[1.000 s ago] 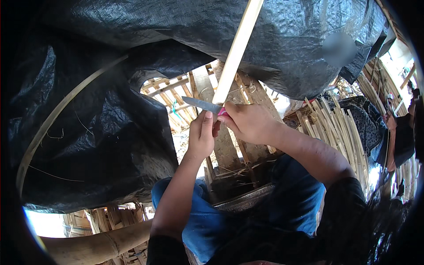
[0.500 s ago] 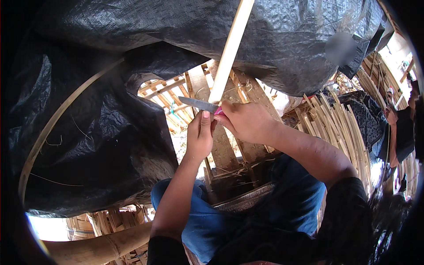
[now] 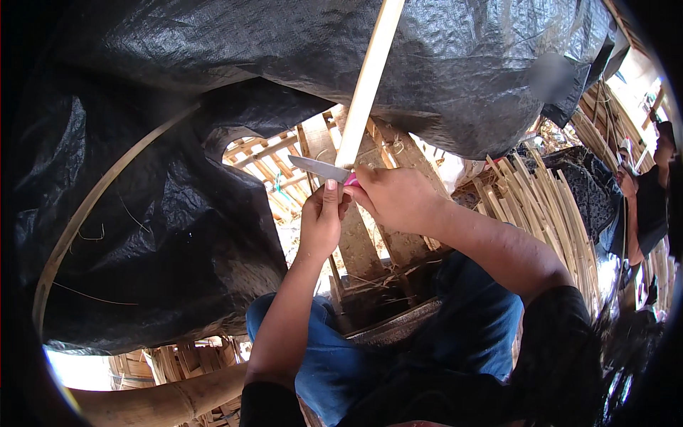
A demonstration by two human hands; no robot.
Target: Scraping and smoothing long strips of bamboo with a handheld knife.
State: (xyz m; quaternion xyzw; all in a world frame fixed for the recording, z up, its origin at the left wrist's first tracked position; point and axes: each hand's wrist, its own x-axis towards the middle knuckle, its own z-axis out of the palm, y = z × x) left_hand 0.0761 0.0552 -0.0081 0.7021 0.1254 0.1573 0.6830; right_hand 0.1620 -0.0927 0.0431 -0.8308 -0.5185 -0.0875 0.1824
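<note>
My right hand (image 3: 404, 199) grips a knife (image 3: 320, 169) by its pink handle, the blade pointing left. A long pale bamboo strip (image 3: 368, 85) runs from the top of the view down to the knife, and the blade lies across its lower end. Closed just below the blade is my left hand (image 3: 320, 222), its thumb raised against the knife and strip. The strip's lowest end is hidden among my fingers, so I cannot see exactly how they wrap it.
Black plastic sheeting (image 3: 142, 235) hangs ahead and on the left, with a bent strip (image 3: 107, 181) across it. Split bamboo strips (image 3: 548, 213) lie in a bundle at right. A bamboo pole (image 3: 163, 393) is at lower left. Another person (image 3: 647, 203) is at far right.
Both hands, the knife and the strip hold nearly the same place. The strip's upper part has shifted very slightly left, along with a small shift of the whole view.
</note>
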